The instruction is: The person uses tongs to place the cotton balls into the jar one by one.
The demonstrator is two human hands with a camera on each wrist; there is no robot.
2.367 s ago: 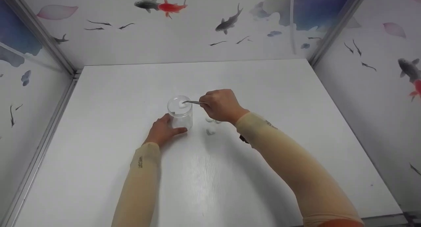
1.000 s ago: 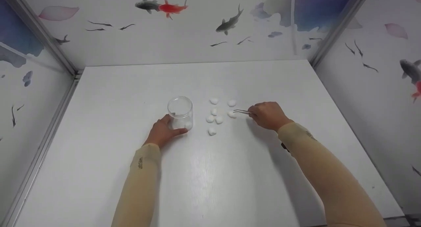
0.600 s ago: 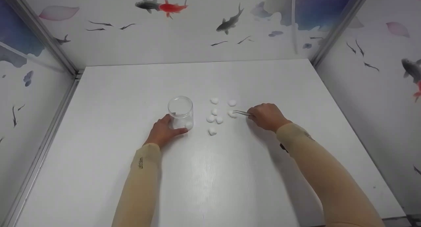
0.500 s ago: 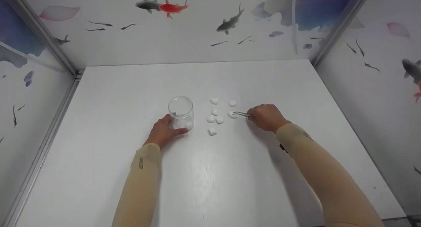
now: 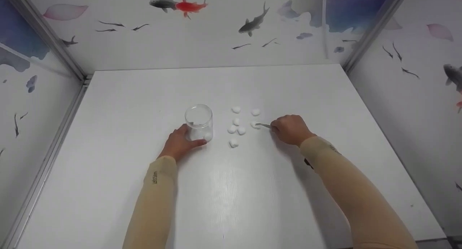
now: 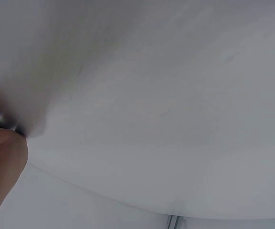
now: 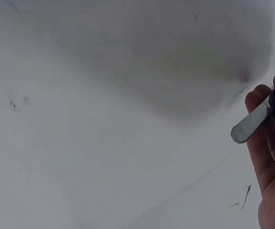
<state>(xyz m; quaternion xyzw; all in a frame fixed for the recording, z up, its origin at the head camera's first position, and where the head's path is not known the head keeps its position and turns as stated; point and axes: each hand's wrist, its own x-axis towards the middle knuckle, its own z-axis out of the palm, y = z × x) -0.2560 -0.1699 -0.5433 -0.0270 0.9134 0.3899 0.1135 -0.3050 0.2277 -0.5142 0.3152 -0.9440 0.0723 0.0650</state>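
Left hand (image 5: pixel 178 144) wrapped round lower part of clear jar (image 5: pixel 199 132), thumb at near side; jar upright on white table (image 5: pixel 223 198), mouth uncovered; one white ball (image 5: pixel 208 136) visible at jar bottom; right hand (image 5: pixel 291 129) pinches metal tweezers (image 5: pixel 266 126), tips at rightmost ball (image 5: pixel 253 126), grip on ball cannot be determined; six other balls (image 5: pixel 231 129) lie between jar and tweezers, three grouped close together; beige sleeves (image 5: pixel 153 205) on both forearms; printed fish on back wall (image 5: pixel 202 50).
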